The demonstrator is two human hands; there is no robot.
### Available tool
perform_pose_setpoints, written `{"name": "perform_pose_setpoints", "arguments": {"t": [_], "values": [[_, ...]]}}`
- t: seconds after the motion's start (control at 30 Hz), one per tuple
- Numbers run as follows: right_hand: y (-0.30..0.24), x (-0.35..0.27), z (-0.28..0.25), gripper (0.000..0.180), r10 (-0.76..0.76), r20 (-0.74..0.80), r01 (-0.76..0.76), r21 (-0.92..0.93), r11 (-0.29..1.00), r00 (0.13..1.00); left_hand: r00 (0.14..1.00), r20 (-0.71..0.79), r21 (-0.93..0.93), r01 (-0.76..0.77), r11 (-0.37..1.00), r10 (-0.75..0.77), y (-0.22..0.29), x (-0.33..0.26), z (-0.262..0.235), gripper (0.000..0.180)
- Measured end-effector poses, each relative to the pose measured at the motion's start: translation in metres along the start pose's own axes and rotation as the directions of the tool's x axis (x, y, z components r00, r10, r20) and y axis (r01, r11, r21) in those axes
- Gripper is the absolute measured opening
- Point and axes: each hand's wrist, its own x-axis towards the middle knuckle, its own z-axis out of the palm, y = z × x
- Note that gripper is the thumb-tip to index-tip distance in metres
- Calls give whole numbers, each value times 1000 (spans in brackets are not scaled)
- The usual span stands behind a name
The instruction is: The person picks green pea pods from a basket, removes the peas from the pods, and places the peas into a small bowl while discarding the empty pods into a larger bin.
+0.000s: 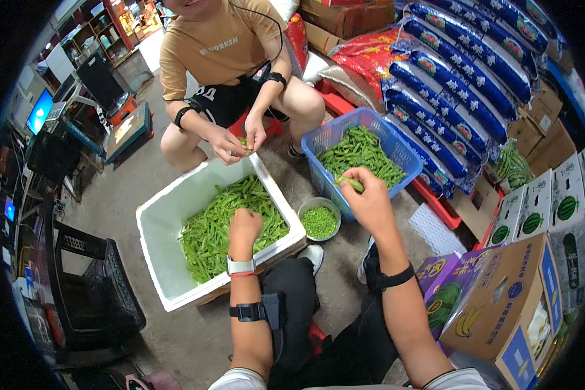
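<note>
My left hand (246, 229) is closed in a fist above the white foam box (157, 224), over a heap of green pods (205, 244) that looks like opened husks. Whatever the fist may hold is hidden. In my right hand (368, 200) a green pea pod (352, 184) is pinched between thumb and fingers, at the near edge of the blue plastic basket (317, 151). Plump pea pods (364, 153) fill that basket. Between box and basket, a round metal bowl (337, 229) on the floor contains shelled green peas (319, 221).
Opposite sits a person in a tan shirt (224, 49), whose hands (239, 144) work a green pod over the box's far edge. Blue sacks (448, 97) are stacked at the right. Cardboard cartons (500, 305) stand near my right arm, a black chair (91, 286) at the left.
</note>
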Motion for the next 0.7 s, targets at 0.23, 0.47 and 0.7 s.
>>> {"name": "perform_pose_setpoints", "arguments": {"t": [0.23, 0.47, 0.7], "values": [[-12, 1, 11, 20, -24, -2, 24, -1, 1000, 1000, 965, -28, -597, -225, 770, 260, 74, -42, -14, 41], [-6, 0, 14, 14, 34, -64, -24, 149, 988, 997, 798, 405, -819, 534, -212, 447, 144, -89, -18, 36], [-25, -8, 7, 13, -3, 33, -4, 210, 978, 999, 781, 458, -754, 594, -280, 424, 148, -78, 10, 30]]}}
